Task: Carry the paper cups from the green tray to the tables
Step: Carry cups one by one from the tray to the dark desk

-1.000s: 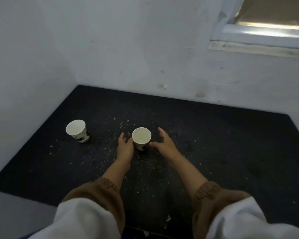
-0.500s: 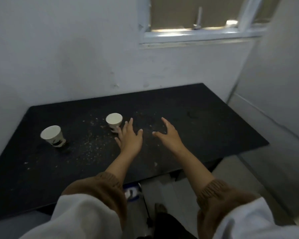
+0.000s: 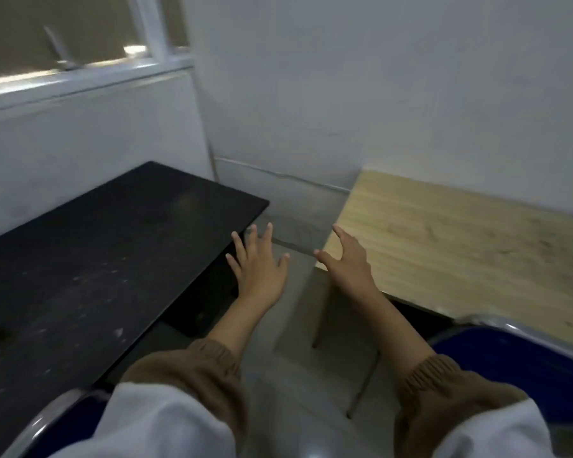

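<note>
Left hand and right hand both empty, fingers splayed, between black table at 9 o'clock and wooden table at 3; right could clip that corner.

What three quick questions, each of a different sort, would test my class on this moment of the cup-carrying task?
1. True or false: the left hand holds a paper cup.
2. The right hand shows over a corner of which table? A) the black one B) the light wooden table C) a glass one
3. Fill in: the number of paper cups in view is ____.
Key: 1 false, its fingers are spread and empty; 2 B; 3 zero.
</note>
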